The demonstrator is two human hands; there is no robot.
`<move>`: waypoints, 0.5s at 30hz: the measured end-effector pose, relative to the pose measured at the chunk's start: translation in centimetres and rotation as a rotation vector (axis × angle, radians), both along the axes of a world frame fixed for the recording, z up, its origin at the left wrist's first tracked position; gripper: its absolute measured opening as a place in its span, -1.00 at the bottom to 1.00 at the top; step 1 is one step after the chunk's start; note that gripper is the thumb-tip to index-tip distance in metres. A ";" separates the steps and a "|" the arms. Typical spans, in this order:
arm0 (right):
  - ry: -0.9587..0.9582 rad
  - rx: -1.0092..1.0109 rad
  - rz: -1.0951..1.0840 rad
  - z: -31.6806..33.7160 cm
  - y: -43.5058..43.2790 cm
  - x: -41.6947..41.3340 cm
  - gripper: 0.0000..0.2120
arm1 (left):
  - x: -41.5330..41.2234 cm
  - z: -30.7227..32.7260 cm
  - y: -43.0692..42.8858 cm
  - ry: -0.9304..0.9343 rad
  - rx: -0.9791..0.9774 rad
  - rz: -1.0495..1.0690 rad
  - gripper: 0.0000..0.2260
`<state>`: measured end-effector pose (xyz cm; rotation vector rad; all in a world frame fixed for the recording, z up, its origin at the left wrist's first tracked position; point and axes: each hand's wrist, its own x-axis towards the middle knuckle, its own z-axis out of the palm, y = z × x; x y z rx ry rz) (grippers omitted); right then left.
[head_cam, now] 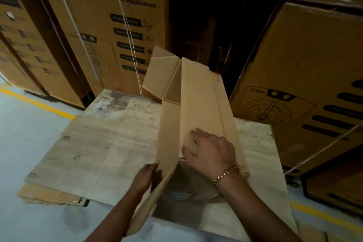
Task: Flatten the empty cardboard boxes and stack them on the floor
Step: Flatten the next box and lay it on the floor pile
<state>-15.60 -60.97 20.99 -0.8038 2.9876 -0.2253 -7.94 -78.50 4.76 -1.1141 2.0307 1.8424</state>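
A long empty cardboard box (198, 100) stretches away from me, partly collapsed, its far flaps (159, 72) hanging open. My left hand (146, 178) grips the box's near left wall at its edge. My right hand (210, 150), with a gold bracelet on the wrist, lies on the top panel with its fingers spread and the thumb at the near edge. Under the box lies a stack of flattened cardboard sheets (94, 153) on the floor. The open near end of the box shows a dark inside.
Tall printed appliance cartons (121, 31) bound with white straps stand close behind the stack, and more cartons (306, 88) lean at the right. The pale floor (29, 124) with a yellow line (37, 103) lies to the left; another yellow line runs at the lower right.
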 end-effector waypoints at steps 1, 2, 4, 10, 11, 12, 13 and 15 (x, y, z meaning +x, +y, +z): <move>0.005 -0.035 0.005 -0.5 -0.7 0.1 -0.48 | -0.2 1.3 -0.3 0.083 0.094 0.033 -0.51; 0.008 -0.077 0.014 -1.0 -1.4 0.3 -0.51 | -0.4 2.7 -0.4 0.194 0.200 0.042 -0.47; 0.008 -0.151 0.055 -2.0 -2.7 0.5 -0.59 | -0.4 5.9 0.1 0.329 0.350 0.020 -0.63; 0.005 -0.653 -0.129 -3.6 1.2 -1.6 -0.60 | -0.4 7.8 0.2 0.375 0.214 -0.025 -0.56; 0.012 -0.609 -0.219 -4.1 2.8 -2.3 -0.48 | -0.6 7.9 0.3 0.367 0.204 0.028 -0.60; -0.072 -0.580 -0.321 -4.8 4.4 -2.8 -0.34 | -0.9 8.0 0.7 0.366 0.188 0.075 -0.62; -0.239 -0.601 -0.415 -5.5 5.8 -3.0 -0.19 | -1.1 8.4 1.4 0.353 0.167 0.115 -0.58; -0.619 -0.781 -0.538 -6.9 7.7 -2.4 0.01 | -1.6 8.8 3.2 0.359 0.085 0.186 -0.44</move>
